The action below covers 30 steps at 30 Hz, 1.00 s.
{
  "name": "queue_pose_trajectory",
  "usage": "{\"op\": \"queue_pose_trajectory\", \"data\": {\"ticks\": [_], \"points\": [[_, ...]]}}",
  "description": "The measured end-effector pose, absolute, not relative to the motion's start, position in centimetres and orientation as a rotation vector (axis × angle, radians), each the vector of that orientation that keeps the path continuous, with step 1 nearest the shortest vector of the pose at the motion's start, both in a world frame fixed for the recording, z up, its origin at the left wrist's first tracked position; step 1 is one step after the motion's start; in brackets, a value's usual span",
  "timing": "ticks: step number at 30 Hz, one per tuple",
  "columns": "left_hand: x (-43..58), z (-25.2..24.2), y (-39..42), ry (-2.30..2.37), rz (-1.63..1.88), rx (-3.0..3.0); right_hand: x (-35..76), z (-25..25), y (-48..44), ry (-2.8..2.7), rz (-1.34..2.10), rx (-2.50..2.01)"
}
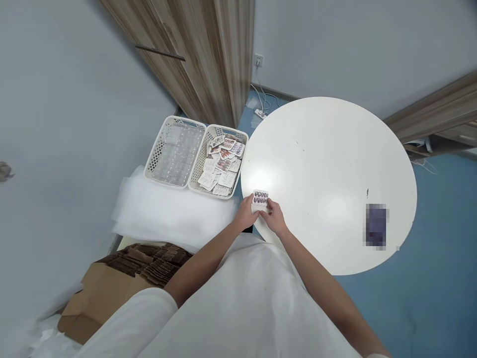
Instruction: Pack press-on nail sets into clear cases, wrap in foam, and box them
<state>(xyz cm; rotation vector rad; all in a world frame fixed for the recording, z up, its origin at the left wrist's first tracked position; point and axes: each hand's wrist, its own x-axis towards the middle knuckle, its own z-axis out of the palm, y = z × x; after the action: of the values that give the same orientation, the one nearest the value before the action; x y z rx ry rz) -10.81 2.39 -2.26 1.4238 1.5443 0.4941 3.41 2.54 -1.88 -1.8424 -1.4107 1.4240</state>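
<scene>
A small white card of press-on nails (pixel 261 198), with two rows of dark purplish nails, is held between my hands at the near left edge of the round white table (pixel 316 159). My left hand (pixel 244 214) grips its left side with the fingers closed. On the opposite side, my right hand (pixel 275 218) pinches the lower right corner. A plain white part shows below the nails; whether it belongs to the same card I cannot tell. To the left, a white basket (pixel 191 185) contains many similar nail cards (pixel 225 154), some face up and others showing printed text.
Beside it, another white basket (pixel 148 174) holds clear plastic cases (pixel 179 154). White foam sheeting (pixel 164 211) lies below the baskets. An open cardboard box (pixel 100 288) with folded brown cardboard stands lower left. A blurred dark object (pixel 376 225) rests on the table's right.
</scene>
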Motion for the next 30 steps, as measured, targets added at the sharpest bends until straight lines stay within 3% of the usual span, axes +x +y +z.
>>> {"op": "queue_pose_trajectory", "data": {"ticks": [13,30], "points": [[-12.2,-1.9,1.5,1.509,0.281,1.965,4.2,-1.2,1.0,-2.342,0.880,-1.838],[-12.2,-2.1,3.0,1.581,0.154,2.046,2.2,-1.1,3.5,-2.412,0.789,-1.926]]}}
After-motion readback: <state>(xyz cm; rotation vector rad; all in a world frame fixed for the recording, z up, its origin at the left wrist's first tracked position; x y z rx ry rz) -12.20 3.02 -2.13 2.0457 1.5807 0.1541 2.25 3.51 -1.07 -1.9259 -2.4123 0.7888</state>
